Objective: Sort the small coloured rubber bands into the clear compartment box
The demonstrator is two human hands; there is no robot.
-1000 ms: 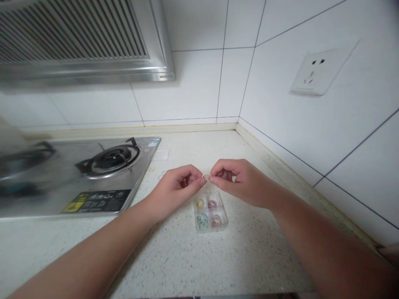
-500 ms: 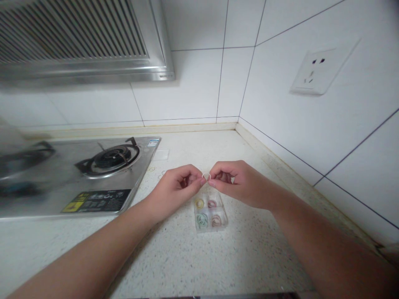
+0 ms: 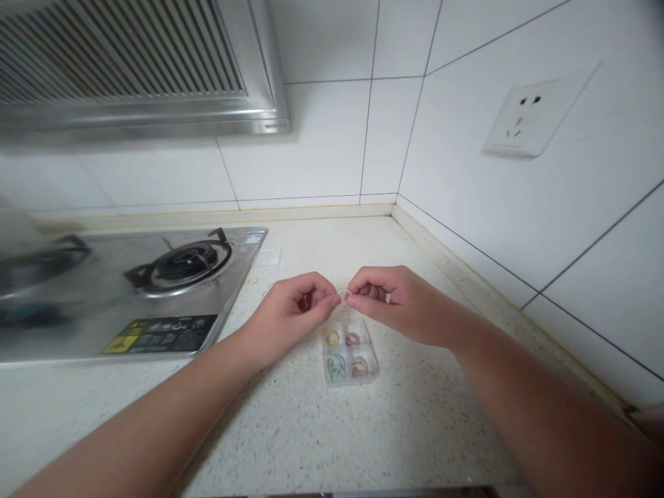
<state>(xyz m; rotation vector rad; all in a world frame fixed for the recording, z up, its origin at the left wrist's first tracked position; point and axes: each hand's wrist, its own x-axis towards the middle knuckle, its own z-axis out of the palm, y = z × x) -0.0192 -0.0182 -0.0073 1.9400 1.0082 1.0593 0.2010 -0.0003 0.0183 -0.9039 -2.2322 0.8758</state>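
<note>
My left hand (image 3: pixel 294 309) and my right hand (image 3: pixel 394 301) meet over the counter, each pinching one side of a tiny clear rubber band (image 3: pixel 343 293). Both hands have the fingers curled in. Just below them a small clear compartment box (image 3: pixel 349 354) sits on the speckled countertop (image 3: pixel 332 429). It holds coiled small bands: yellow and red in the far cells, green and brownish in the near cells.
A steel gas stove (image 3: pixel 129 290) with a burner (image 3: pixel 184 261) fills the left side. A range hood (image 3: pixel 135 69) hangs above it. Tiled walls close the corner behind and to the right, with a wall socket (image 3: pixel 534 117). A clear lid (image 3: pixel 267 258) lies by the stove.
Both hands stay pinched together over the box; the small band between the fingertips has shifted only slightly.
</note>
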